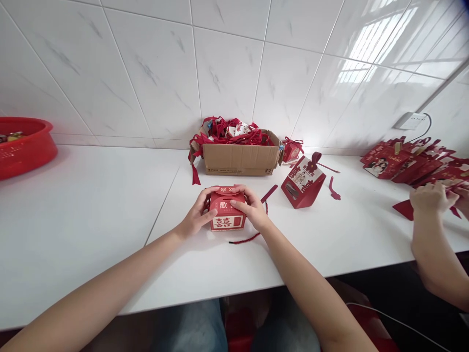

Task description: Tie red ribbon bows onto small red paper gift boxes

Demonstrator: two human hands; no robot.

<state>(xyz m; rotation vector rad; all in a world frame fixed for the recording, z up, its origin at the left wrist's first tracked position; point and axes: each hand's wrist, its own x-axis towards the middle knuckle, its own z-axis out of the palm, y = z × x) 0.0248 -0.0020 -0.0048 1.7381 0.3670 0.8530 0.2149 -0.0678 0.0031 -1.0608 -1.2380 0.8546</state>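
A small red and white gift box (227,222) with Chinese characters stands upright on the white table in front of me. My left hand (198,212) grips its left side, thumb on the front. Against the right side and top rests my right hand (251,208), its thumb lying across the front of the lid. Both hands are closed round the box. A dark red twisted cord (245,240) curves on the table just right of the box, and a red ribbon strip (269,194) lies beside my right hand.
Against the tiled wall is a cardboard box (240,159) heaped with red ribbons. A tall red gift box (304,183) and a small ribboned box (292,150) stand right of it. At far right, a co-worker's hands (434,198) work near several red boxes (388,161). A red basin (27,154) sits left.
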